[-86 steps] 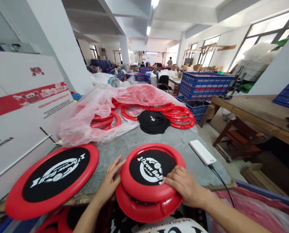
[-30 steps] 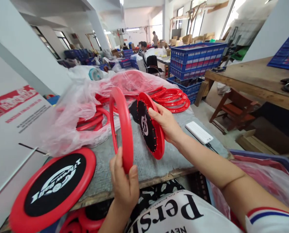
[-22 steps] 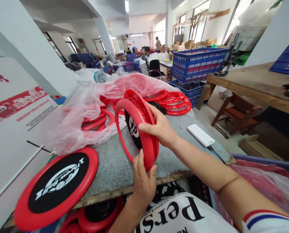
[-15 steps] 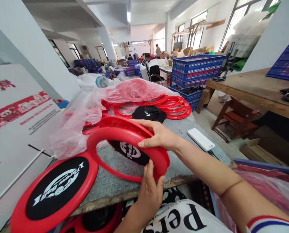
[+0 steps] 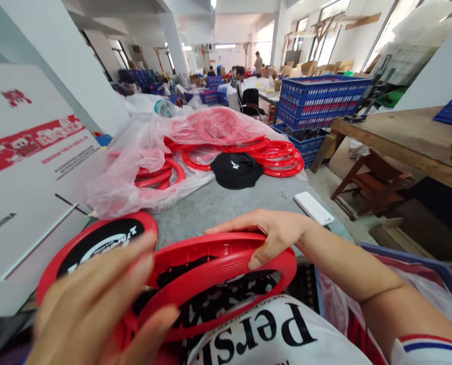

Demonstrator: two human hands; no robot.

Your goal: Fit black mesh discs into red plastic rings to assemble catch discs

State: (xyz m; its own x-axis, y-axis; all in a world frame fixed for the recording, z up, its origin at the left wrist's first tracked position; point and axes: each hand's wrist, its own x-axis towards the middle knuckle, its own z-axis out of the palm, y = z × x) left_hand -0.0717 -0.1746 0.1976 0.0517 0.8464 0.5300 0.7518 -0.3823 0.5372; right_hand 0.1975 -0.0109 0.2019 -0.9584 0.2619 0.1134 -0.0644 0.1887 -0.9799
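My right hand grips a red plastic ring at its upper right edge, thumb on the near side and fingers over the top. Behind that ring, and tilted apart from it at the left, sits a second red rim with black cloth inside. My left hand, smeared by motion, is raised at the lower left with thumb and fingers apart, in front of the rings' left end. Partly behind it lies a red-rimmed disc with a black centre and white lettering. A loose black cloth cover rests farther back.
Red rings lie at the back of the grey table, some under clear plastic sheeting. A white phone is on the right. A printed carton stands left; blue crates are stacked beyond. People work far off.
The rings have come down and closer to my body, now tilted flatter. My left hand has left their lower edge and moved left, opening. My right hand keeps its grip.
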